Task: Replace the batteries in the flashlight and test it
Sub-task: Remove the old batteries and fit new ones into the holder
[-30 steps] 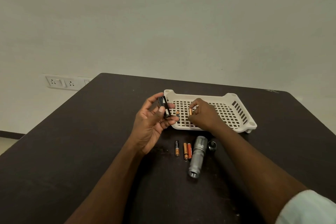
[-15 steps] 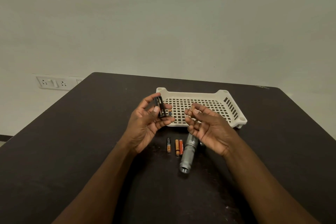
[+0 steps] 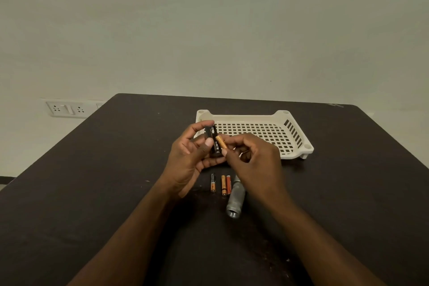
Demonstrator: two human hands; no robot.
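A dark table (image 3: 92, 193) stands against a pale wall (image 3: 209, 18) fitted with a socket panel (image 3: 67, 108). On its far side sits a white slotted tray (image 3: 294, 144). In front of the tray, a person's left hand (image 3: 190, 158) grips a black battery holder (image 3: 212, 139) upright between curled fingers and thumb, while the right hand (image 3: 253, 162) pinches a copper-coloured battery (image 3: 221, 141) against the holder. The grey flashlight (image 3: 236, 199) lies on the table below the right hand, open end toward the camera, with three loose batteries (image 3: 221, 184) lying just beside it on its left.
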